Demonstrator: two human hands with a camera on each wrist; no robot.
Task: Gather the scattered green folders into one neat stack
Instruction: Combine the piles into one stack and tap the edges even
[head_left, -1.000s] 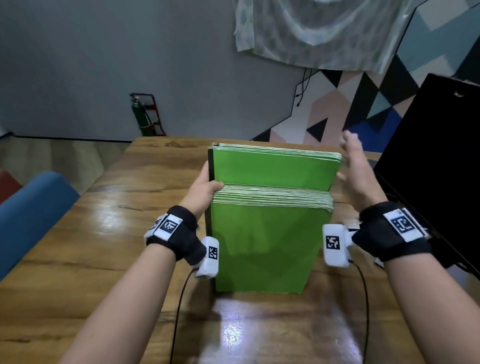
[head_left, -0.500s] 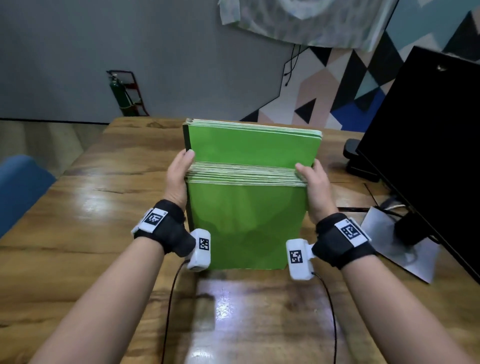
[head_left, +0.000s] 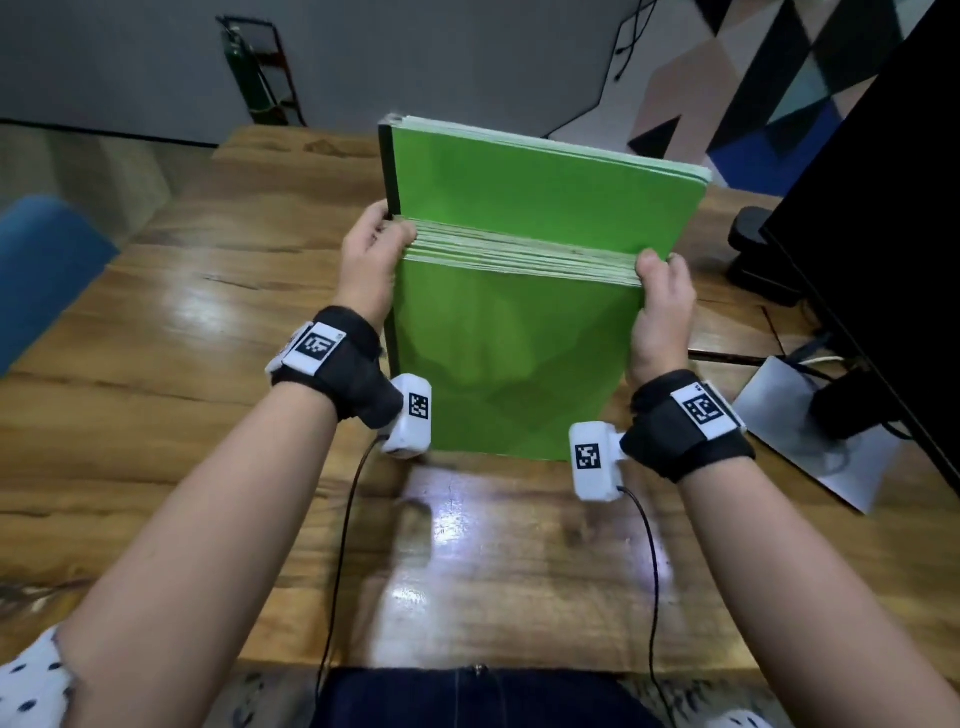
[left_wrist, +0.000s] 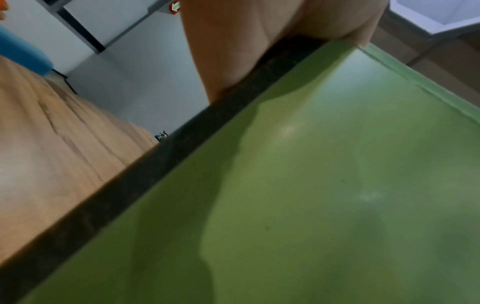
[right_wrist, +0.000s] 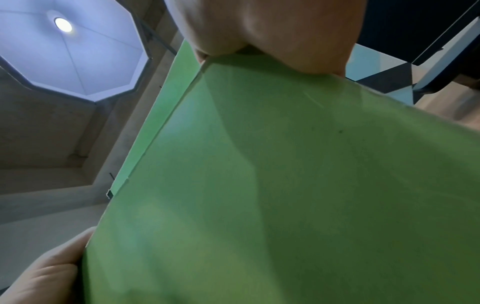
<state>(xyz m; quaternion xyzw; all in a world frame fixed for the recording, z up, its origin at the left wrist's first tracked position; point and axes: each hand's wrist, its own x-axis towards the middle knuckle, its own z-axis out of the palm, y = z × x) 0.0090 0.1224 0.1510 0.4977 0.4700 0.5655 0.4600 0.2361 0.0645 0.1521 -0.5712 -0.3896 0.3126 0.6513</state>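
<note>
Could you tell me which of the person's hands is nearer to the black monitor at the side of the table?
The right hand. It grips the side of the green folders that faces the black monitor; the left hand grips their far side.

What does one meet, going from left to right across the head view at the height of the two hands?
Blue chair → wooden table → left hand → green folders → right hand → black monitor.
</note>
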